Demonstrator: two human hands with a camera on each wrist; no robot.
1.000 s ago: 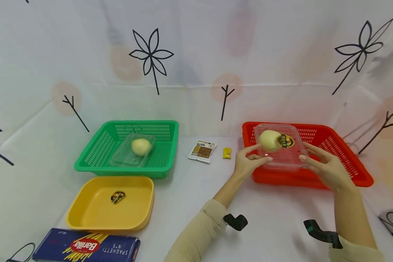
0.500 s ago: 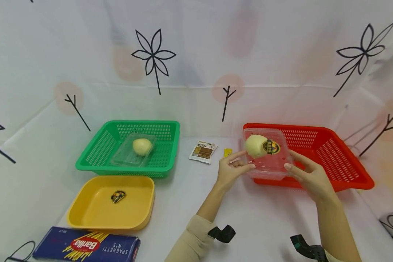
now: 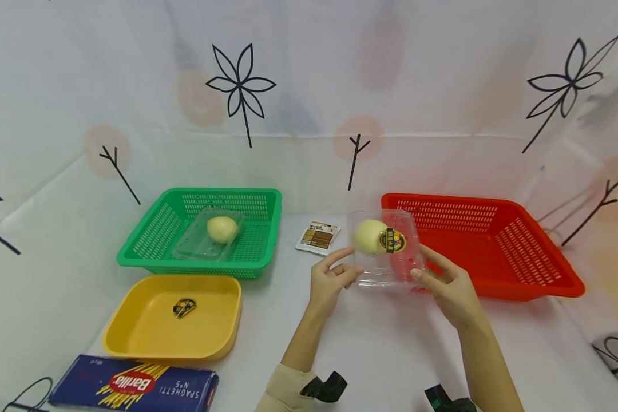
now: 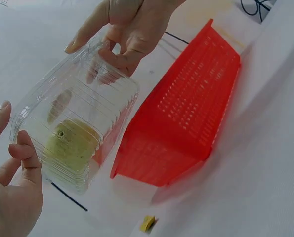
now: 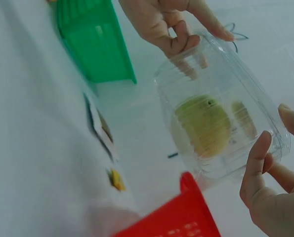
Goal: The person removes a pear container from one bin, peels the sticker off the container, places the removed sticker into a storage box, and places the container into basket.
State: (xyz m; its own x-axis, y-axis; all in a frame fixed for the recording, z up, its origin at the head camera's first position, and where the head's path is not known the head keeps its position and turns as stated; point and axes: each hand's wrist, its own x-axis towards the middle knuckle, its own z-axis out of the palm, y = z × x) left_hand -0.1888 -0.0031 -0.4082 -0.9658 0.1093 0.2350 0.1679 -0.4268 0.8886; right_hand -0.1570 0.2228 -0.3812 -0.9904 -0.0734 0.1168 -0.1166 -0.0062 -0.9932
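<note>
A clear plastic clamshell container point(image 3: 386, 273) is held up level between both hands, in front of the red basket's left end. Inside it lies a round pale yellow-green fruit point(image 3: 368, 237), and a black-and-yellow round sticker point(image 3: 393, 241) sits on its lid. The left hand point(image 3: 329, 283) pinches the container's left edge, thumb and fingers on either side. At the opposite edge the right hand point(image 3: 454, 292) grips it, its thumb on top and fingers point(image 4: 119, 60) underneath. Both wrist views show the fruit point(image 5: 203, 126) through the ribbed underside.
The red basket point(image 3: 494, 292) stands at right. At left, a green basket point(image 3: 247, 266) bears another clear container point(image 3: 193, 243) with a similar fruit. A yellow tray point(image 3: 149, 326) with a sticker, a spaghetti box point(image 3: 134, 384) and a flat packet point(image 3: 317, 237) lie nearby.
Both hands have carried the container leftward and slightly nearer, from over the red basket to its left end. It now covers the small yellow sachet in the head view.
</note>
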